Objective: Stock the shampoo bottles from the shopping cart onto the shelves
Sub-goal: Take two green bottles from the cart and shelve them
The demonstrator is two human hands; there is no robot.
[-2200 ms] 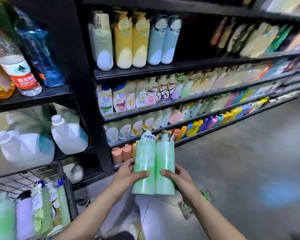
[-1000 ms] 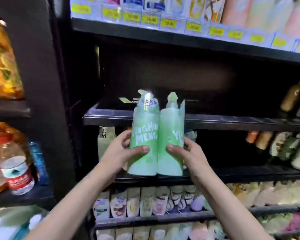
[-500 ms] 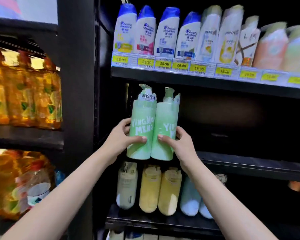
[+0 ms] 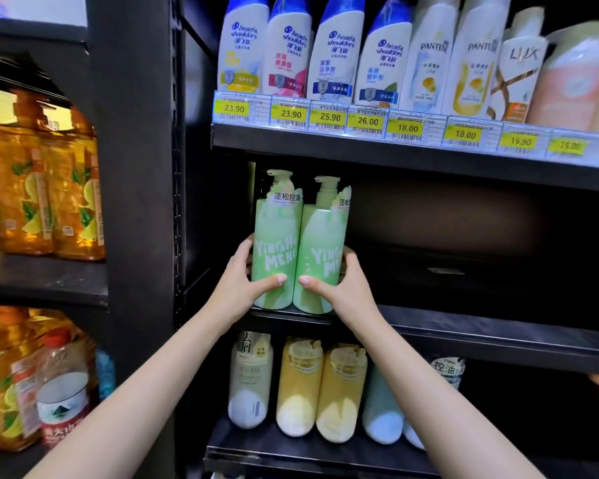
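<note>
Two light green pump shampoo bottles stand upright side by side at the left end of the dark middle shelf [image 4: 498, 337]. The left green bottle [image 4: 277, 236] is gripped by my left hand [image 4: 242, 288], thumb across its front. My right hand [image 4: 339, 288] grips the right green bottle [image 4: 322, 243] the same way. Their bases are level with the shelf's front edge; I cannot tell whether they rest on it. The shopping cart is out of view.
The upper shelf [image 4: 395, 150] carries white and blue shampoo bottles above yellow price tags. Cream, yellow and pale blue bottles [image 4: 301, 385] fill the shelf below. A black upright post [image 4: 135, 202] separates a bay of oil jugs [image 4: 49, 188] on the left. The middle shelf is dark to the right.
Both hands lifted the two green bottles from waist height up to the middle shelf and moved them inward onto its left end; the view tilted up from the floor and cart.
</note>
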